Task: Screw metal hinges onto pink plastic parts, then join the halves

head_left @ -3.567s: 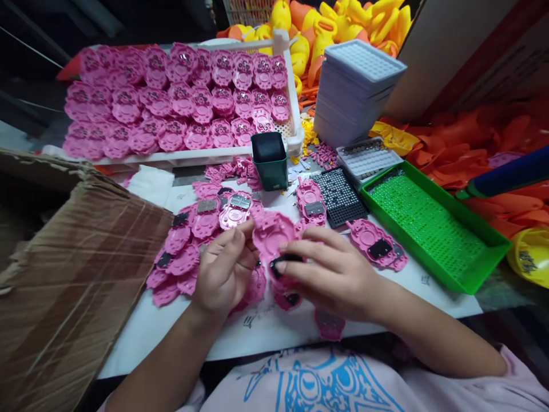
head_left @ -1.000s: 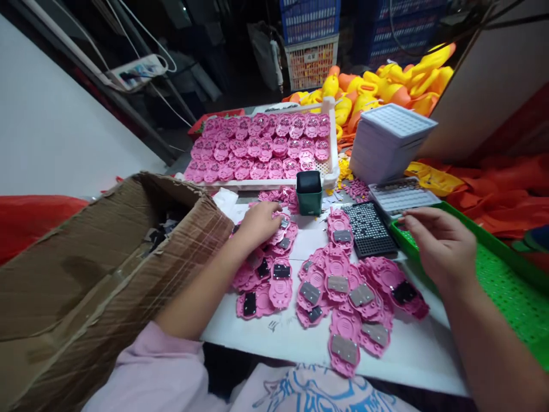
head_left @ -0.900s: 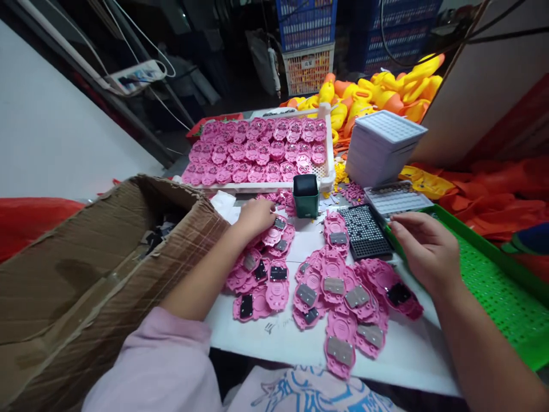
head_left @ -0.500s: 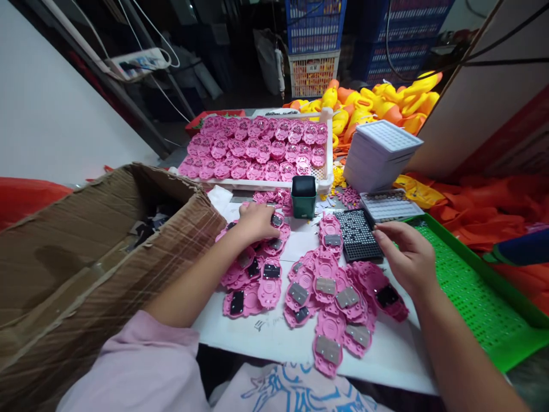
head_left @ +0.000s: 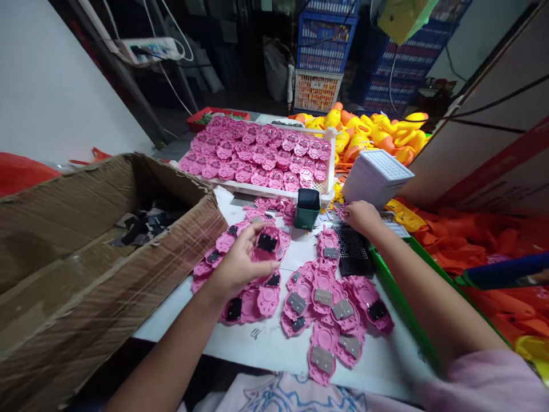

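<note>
My left hand (head_left: 240, 260) grips a pink plastic shell (head_left: 279, 239) with a black rectangular panel, thumb below and fingers above, raised over the left pile of similar shells (head_left: 251, 308). My right hand (head_left: 362, 217) reaches to a heap of small pink pieces (head_left: 342, 212) behind the black perforated tray (head_left: 355, 260). Its fingers are bent together there, and what they hold is hidden. Between the hands, more pink shells (head_left: 323, 329) with grey or black panels lie overlapping on the white tabletop (head_left: 266, 349).
A dark green cup (head_left: 307, 209) stands before a white crate (head_left: 257, 190) of pink shells. An open cardboard box (head_left: 171, 246) is on the left. On the right are stacked white trays (head_left: 377, 177), a green tray (head_left: 403, 303) and orange and yellow parts (head_left: 454, 229).
My left hand has lifted a pink shell from the left pile and drawn it nearer. My right hand has moved from the black tray's right edge, up and left, to the small pink pieces.
</note>
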The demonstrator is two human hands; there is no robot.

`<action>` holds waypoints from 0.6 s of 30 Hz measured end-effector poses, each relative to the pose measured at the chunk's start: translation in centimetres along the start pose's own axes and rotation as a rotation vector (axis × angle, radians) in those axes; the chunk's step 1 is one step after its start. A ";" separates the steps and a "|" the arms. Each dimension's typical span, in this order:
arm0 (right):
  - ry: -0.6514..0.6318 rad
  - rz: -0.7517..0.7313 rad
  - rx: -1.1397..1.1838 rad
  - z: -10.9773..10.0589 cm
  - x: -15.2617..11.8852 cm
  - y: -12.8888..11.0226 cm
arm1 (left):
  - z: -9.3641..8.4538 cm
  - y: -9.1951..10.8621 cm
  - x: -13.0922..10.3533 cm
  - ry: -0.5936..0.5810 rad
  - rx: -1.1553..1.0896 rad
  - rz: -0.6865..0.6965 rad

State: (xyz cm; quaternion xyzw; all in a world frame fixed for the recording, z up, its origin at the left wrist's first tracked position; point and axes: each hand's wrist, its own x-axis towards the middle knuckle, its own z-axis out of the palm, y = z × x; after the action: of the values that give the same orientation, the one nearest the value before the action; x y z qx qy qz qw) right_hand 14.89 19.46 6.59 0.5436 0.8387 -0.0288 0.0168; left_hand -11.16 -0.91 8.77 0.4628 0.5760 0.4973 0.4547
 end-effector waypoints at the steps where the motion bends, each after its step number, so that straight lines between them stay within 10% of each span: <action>1: -0.040 0.014 -0.050 0.4 0.9 -0.1 | -0.2 -0.2 -0.9 0.020 -0.100 -0.082; 18: -0.348 0.122 -0.278 3.2 5.3 0.0 | 0.8 -3.1 -6.8 0.124 -0.440 -0.192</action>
State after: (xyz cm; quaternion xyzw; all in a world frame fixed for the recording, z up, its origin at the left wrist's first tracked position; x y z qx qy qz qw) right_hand 12.76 24.05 3.11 0.5726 0.7846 -0.0052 0.2375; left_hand -9.52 -7.69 6.03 0.2642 0.5219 0.5928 0.5536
